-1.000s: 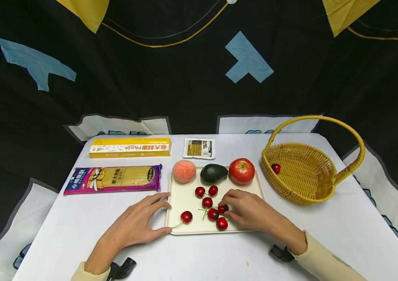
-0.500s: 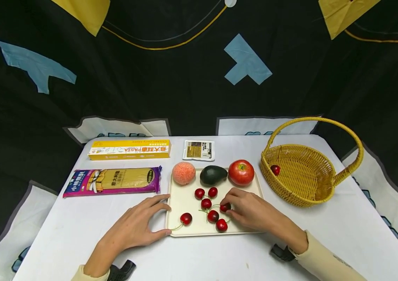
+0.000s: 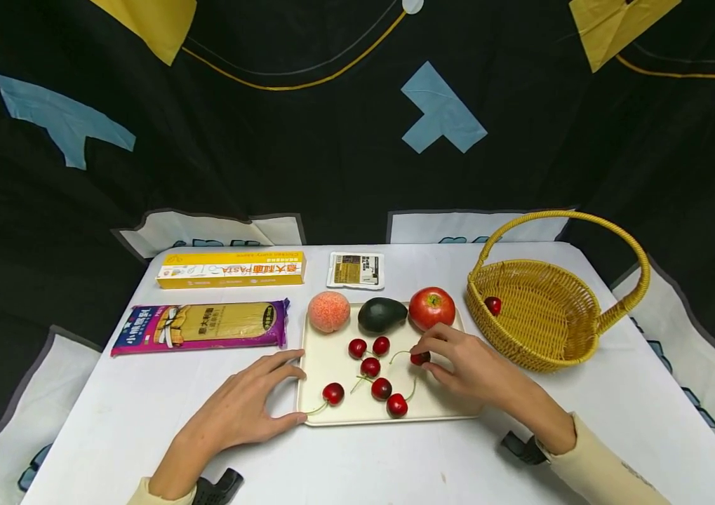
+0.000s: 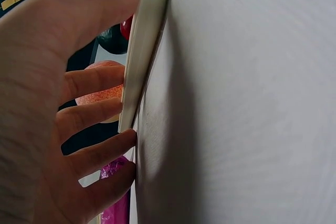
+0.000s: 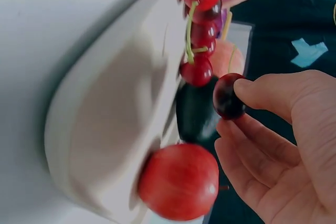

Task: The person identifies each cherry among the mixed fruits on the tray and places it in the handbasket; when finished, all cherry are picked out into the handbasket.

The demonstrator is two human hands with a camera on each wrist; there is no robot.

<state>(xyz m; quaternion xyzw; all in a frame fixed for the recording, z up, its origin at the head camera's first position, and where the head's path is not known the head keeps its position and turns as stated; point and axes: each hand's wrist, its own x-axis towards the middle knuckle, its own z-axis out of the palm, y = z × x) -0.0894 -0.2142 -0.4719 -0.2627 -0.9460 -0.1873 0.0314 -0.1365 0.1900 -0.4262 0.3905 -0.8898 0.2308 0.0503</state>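
My right hand [image 3: 473,363] pinches a dark red cherry [image 5: 228,97] between thumb and fingers, its green stem pointing left in the head view. It is held over the right part of a cream rectangular tray [image 3: 322,358]. Several other cherries [image 3: 370,367] with stems lie in the middle of the tray, and a lone cherry [image 3: 333,393] sits near its front left corner. A peach [image 3: 328,312], an avocado [image 3: 379,315] and a red apple [image 3: 432,309] line the back edge. My left hand [image 3: 246,401] rests at the tray's left edge, fingers extended, thumb and fingertips along the rim.
To the tray's right stands a wicker basket [image 3: 537,358] with a tall arched handle and one cherry [image 3: 492,305] inside. Left of the tray lie a purple spaghetti pack [image 3: 205,325] and a yellow pasta box [image 3: 231,270]. A small sachet [image 3: 356,271] lies behind the peach.
The right hand has drawn the pinched cherry away from the cluster, rightward and toward the apple, and its stem now shows apart from the others. The left hand stays at the tray edge.
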